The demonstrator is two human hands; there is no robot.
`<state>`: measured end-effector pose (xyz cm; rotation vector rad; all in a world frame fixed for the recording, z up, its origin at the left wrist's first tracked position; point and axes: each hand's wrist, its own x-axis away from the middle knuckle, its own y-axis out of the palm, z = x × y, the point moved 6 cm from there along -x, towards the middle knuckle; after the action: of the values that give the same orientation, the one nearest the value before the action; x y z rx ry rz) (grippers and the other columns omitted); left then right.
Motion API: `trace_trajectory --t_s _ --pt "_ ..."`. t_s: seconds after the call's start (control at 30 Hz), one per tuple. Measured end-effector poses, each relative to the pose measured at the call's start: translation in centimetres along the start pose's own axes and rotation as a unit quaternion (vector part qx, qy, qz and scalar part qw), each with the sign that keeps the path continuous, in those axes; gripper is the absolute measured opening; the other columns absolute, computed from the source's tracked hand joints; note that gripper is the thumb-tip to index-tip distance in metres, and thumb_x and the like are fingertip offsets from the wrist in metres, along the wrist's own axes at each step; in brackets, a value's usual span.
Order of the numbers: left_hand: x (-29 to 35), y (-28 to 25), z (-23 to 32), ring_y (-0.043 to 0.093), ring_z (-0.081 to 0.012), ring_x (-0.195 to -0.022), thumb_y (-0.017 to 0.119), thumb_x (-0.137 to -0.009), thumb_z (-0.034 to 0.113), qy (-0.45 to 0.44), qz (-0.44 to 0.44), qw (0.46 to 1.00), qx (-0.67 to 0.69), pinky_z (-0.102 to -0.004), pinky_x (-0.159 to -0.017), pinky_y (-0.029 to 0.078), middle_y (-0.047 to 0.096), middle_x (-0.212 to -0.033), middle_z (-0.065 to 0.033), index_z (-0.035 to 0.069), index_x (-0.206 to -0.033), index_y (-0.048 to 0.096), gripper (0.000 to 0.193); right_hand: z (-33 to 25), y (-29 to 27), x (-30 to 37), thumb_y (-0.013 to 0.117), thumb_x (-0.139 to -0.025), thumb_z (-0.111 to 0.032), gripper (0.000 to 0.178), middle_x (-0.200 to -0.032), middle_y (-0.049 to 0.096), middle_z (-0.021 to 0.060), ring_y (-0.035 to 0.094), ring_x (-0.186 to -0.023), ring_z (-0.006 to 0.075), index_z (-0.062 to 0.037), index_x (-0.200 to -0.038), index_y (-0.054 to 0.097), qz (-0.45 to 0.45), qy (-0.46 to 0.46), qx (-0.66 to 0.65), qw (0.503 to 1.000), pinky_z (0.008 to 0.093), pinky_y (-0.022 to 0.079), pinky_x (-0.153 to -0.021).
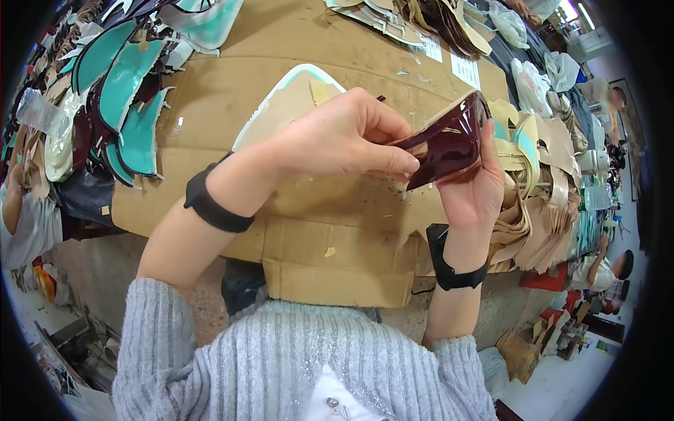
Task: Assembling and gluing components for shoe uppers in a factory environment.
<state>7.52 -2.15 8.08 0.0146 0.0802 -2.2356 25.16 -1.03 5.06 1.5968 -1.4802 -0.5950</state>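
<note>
Left hand (337, 137): fingers pinching near edge of glossy dark-red curved leather piece (449, 140).
Right hand (477, 186): fingers wrapped behind same piece, gripping it.
Piece: raised above cardboard-covered desk (232, 84).
Left edge: teal cut pieces (126, 91) stacked.

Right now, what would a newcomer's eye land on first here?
The glossy dark-red piece at centre, pinched between the left hand and right hand above the cardboard-covered table. Next, the teal cut pieces fanned at upper left, and the tan stacks along the right edge.
</note>
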Motion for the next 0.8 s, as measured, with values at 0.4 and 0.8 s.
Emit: trace_trajectory --t_s 0.4,0.8 --pt "0.6 -0.9 -1.6 0.049 -0.0005 -0.061 0.066 -0.09 0.021 -0.056 0.088 0.995 0.007 -0.0174 -0.053 0.037 0.062 -0.073 0.0045 0.003 -0.088 0.069 0.018 -0.7 -0.2 0.1 0.052 -0.098 -0.021 0.023 -0.106 0.066 0.0085 0.062 -0.098 0.0215 -0.0035 -0.11 0.06 0.023 -0.047 -0.028 0.998 0.0409 0.048 -0.094" --pt "2.2 -2.1 -2.4 0.055 -0.0053 -0.062 0.068 -0.089 0.022 -0.047 0.122 0.987 0.088 -0.0202 -0.058 0.042 0.062 -0.068 -0.0001 0.005 -0.074 0.063 0.023 -3.7 1.1 1.4 0.051 -0.096 -0.006 0.023 -0.11 0.067 0.0113 0.065 -0.094 0.0176 0.0001 -0.118 0.057 -0.156 -0.039 0.12 0.98 0.0293 0.054 -0.079"
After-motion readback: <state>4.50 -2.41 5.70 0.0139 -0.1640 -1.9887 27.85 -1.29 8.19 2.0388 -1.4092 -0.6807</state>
